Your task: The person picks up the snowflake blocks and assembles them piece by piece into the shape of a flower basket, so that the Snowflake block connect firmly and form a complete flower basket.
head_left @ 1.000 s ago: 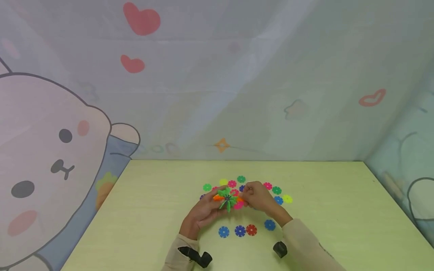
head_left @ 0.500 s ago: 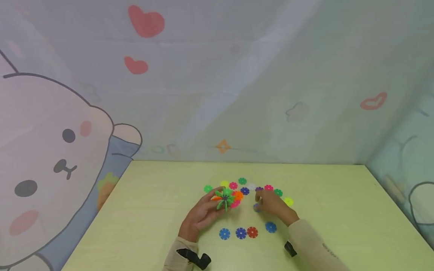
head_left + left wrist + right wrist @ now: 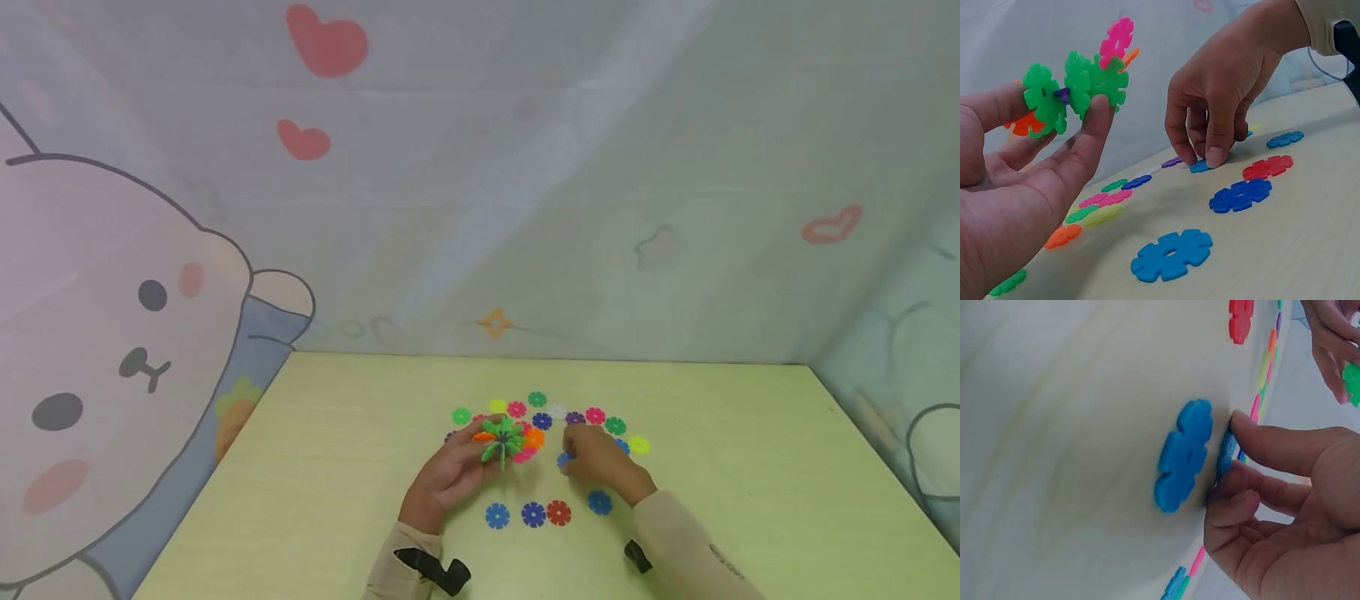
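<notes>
My left hand [image 3: 450, 475] holds up a cluster of joined plastic snowflake discs [image 3: 1107, 81], above the table. Green discs make up most of it, with pink, orange and purple pieces attached. The thumb and fingers grip its green and orange discs. Over to the right, my right hand [image 3: 606, 460] is down at the tabletop. Its thumb and fingertips pinch the edges of a blue snowflake disc [image 3: 1227, 453], which the fingers partly cover. Just beside that hand lies another blue disc [image 3: 1185, 456], flat and untouched.
Several loose discs lie in an arc behind the hands, among them a yellow disc [image 3: 639, 445] and a dark green disc [image 3: 537, 399]. Nearer the front are a light blue disc [image 3: 497, 516], a dark blue disc [image 3: 533, 514] and a red disc [image 3: 558, 512]. A printed cloth hangs behind the table [image 3: 300, 467].
My right hand has left the cluster's orange disc and moved right, down to a blue disc on the table. My left hand keeps holding the cluster in nearly the same place.
</notes>
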The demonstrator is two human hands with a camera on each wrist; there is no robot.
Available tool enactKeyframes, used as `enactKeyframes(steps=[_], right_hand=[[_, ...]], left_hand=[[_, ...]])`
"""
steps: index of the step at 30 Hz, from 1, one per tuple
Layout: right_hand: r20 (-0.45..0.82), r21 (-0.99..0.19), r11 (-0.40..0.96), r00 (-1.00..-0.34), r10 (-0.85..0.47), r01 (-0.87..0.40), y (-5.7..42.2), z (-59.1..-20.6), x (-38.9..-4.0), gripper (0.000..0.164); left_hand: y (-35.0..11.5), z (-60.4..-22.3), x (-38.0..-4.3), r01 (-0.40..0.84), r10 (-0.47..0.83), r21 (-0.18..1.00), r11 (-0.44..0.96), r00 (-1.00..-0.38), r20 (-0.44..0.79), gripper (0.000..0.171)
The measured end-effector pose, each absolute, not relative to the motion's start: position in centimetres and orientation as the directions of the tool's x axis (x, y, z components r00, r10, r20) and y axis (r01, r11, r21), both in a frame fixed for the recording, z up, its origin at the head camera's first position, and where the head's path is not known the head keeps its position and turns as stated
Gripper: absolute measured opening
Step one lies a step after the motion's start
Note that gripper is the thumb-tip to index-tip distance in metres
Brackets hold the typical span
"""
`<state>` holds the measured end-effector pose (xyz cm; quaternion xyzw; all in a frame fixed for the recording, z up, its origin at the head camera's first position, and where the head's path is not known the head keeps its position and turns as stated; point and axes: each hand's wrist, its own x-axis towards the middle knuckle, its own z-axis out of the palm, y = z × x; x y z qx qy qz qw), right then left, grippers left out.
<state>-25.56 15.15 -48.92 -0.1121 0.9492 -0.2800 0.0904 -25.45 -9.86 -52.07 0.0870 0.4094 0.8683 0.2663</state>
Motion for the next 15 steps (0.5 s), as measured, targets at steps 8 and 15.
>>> enactKeyframes(steps=[8, 15], right_hand=[[-0.041, -0.74, 0.652, -0.957, -0.288, -0.164, 15.6, -48.6, -26.6, 0.012], [-0.008, -0.893, 0.408, -0.9, -0.436, -0.189, 15.0, -46.0, -27.2, 0.024]], left_hand=[[-9.6, -51.9, -25.2, -0.406, 0.534, 0.751, -0.521, -0.841, -0.085, 0.059], [-9.4, -51.8, -25.0, -0.407, 0.522, 0.74, -0.535, -0.848, -0.09, 0.056]])
